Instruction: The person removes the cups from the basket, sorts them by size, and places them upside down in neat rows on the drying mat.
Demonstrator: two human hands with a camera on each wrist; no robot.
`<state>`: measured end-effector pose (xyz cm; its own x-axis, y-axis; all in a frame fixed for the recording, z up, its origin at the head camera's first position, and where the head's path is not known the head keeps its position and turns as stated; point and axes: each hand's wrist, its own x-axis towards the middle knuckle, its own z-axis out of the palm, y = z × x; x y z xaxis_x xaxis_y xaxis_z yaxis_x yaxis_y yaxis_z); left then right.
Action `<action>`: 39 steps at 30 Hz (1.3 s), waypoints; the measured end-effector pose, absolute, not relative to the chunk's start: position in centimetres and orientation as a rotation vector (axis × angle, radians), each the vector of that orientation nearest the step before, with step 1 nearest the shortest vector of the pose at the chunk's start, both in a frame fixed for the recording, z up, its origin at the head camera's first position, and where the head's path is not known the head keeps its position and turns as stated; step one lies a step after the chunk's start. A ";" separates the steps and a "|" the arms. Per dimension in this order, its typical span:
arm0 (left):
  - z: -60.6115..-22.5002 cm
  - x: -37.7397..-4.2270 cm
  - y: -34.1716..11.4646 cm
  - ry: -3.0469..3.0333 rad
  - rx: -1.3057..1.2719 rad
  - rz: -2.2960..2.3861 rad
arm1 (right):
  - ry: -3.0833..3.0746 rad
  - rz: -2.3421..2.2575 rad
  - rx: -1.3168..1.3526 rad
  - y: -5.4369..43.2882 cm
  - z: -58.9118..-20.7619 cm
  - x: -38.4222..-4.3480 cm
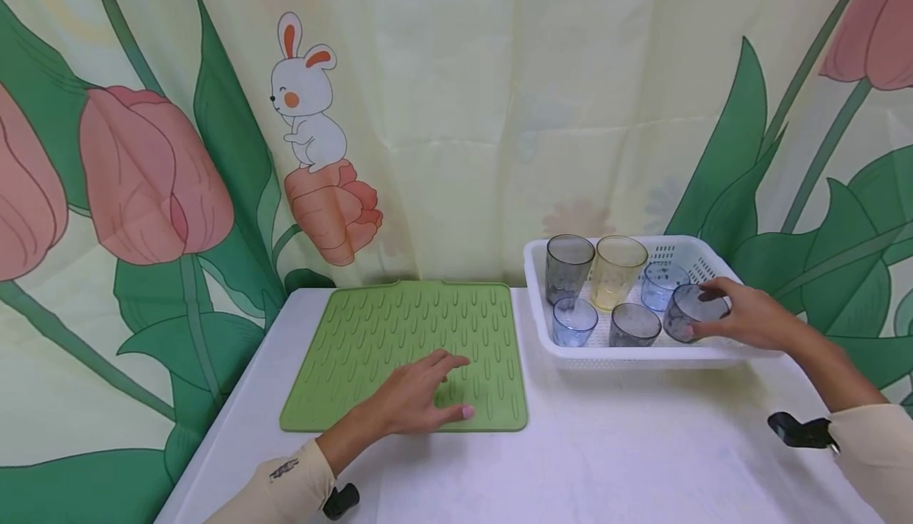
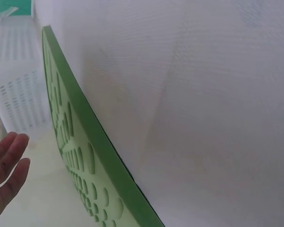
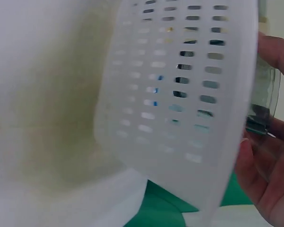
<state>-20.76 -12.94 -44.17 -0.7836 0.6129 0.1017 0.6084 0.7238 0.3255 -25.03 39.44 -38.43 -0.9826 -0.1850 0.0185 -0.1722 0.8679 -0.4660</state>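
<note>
At the right of the white basket, my right hand (image 1: 758,316) grips a short grey glass (image 1: 686,314) between thumb and fingers. The right wrist view shows that hand (image 3: 274,156) at the glass (image 3: 266,90), partly hidden behind the basket wall. Inside the basket (image 1: 642,361) also stand a tall grey glass (image 1: 569,266), a tall yellow glass (image 1: 619,270), two short blue glasses (image 1: 574,323) and another short grey glass (image 1: 635,326). Over the green ridged mat (image 1: 357,349) hovers my left hand (image 1: 414,397), fingers spread, holding nothing.
A white-covered table (image 1: 606,453) carries the mat at left and the basket at right, with a narrow gap between them. Behind it hangs a curtain (image 1: 456,112) printed with tulips and a rabbit. A black strap end hangs at each wrist.
</note>
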 end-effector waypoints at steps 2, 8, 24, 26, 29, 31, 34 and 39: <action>-44.1 -20.8 -12.9 2.889 1.017 0.569 | 3.024 -0.748 -0.282 39.3 -37.9 -24.7; -44.0 -20.8 -12.8 2.856 1.000 0.669 | 3.037 -0.792 -0.273 37.9 -36.2 -23.5; -42.1 -20.0 -11.2 2.814 1.071 0.894 | 3.004 -1.001 -0.474 29.2 -33.5 -20.0; -41.8 -19.9 -10.8 2.800 1.100 0.942 | 2.993 -1.016 -0.505 28.1 -33.3 -19.7; -41.4 -19.7 -10.3 2.764 1.149 1.018 | 2.968 -1.037 -0.540 26.5 -33.2 -19.0; -41.2 -19.4 -9.9 2.739 1.177 1.059 | 2.941 -1.065 -0.572 25.5 -33.3 -18.5; -40.9 -19.0 -9.4 2.712 1.204 1.093 | 2.898 -1.107 -0.617 24.1 -33.5 -17.7; -40.5 -18.2 -8.6 2.684 1.238 1.142 | 2.822 -1.180 -0.671 22.3 -33.8 -16.7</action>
<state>-18.16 -8.62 -40.49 -0.6945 0.6521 0.3039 0.6712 0.4353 0.6000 -16.69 22.34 -33.80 -0.9082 -0.3897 0.1528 -0.3825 0.6242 -0.6813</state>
